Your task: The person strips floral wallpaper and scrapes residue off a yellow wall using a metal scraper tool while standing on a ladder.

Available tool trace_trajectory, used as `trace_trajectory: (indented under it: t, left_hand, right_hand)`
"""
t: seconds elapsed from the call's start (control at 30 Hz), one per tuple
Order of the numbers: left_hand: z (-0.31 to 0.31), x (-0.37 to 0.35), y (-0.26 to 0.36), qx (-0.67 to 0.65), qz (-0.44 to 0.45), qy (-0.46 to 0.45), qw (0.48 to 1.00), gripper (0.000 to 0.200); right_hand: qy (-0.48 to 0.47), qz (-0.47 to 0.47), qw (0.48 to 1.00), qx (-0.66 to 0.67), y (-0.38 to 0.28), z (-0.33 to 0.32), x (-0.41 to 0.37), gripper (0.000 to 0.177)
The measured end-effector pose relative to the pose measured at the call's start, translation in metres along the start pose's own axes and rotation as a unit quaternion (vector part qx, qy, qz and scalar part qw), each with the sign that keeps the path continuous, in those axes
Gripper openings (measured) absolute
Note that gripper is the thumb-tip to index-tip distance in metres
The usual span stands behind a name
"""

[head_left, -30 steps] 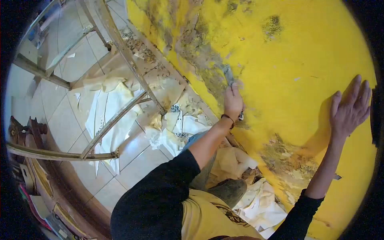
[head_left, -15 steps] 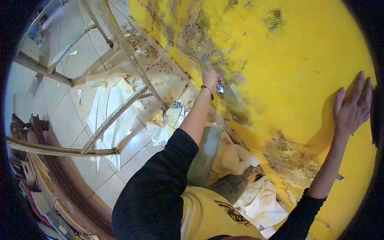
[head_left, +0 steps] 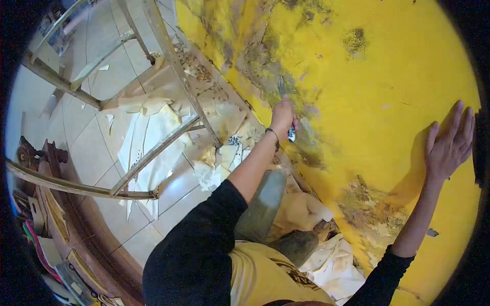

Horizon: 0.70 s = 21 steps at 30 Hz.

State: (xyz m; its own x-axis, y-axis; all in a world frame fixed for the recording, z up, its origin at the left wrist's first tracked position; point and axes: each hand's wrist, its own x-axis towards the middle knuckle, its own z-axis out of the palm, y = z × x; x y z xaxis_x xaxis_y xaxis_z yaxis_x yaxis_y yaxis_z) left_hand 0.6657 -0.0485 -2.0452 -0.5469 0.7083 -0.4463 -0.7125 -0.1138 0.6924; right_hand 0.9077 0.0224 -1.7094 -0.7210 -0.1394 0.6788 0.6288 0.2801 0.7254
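My left hand (head_left: pixel 284 118) is wrapped round a scraper. Its dark, shiny handle end (head_left: pixel 291 134) sticks out below the fist, and its narrow metal blade (head_left: pixel 282 86) points up against a stained, peeling patch (head_left: pixel 265 66) of the yellow wall (head_left: pixel 398 71). A dark band circles that wrist. Farther right, my right hand (head_left: pixel 449 148) lies flat on the wall with its fingers spread and holds nothing.
A worn wooden frame (head_left: pixel 176 61) stands at the left over the tiled floor (head_left: pixel 81 135). Peeled sheets (head_left: pixel 153 135) and crumbs lie along the wall's foot. More torn sheets (head_left: pixel 334 265) lie near my legs. Carved brown furniture (head_left: pixel 97 239) is at the lower left.
The scraper's blade now shows above my left fist, which sits slightly lower and farther right in view. The whole view has shifted a little; my right hand stays flat on the wall.
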Motion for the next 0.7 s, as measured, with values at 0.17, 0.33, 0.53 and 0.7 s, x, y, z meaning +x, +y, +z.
trace_trajectory:
  t: [0.17, 0.33, 0.53, 0.7]
  left_hand:
    - [-0.013, 0.039, 0.009, -0.037, -0.003, -0.019, 0.999, 0.064]
    - [-0.014, 0.026, 0.012, 0.023, 0.037, -0.004, 0.999, 0.053]
    - [-0.019, 0.038, 0.037, -0.031, 0.015, 0.015, 0.999, 0.049]
    - [-0.050, 0.081, 0.054, -0.089, -0.063, 0.003, 0.994, 0.059]
  right_hand:
    - [-0.004, 0.010, 1.000, -0.013, 0.000, 0.003, -0.003, 0.064]
    - [0.027, 0.020, 0.999, 0.007, -0.006, 0.004, 0.001, 0.062]
    - [0.018, 0.013, 1.000, -0.004, -0.002, 0.003, -0.002, 0.062]
    - [0.018, 0.014, 1.000, -0.008, -0.002, 0.002, -0.003, 0.063]
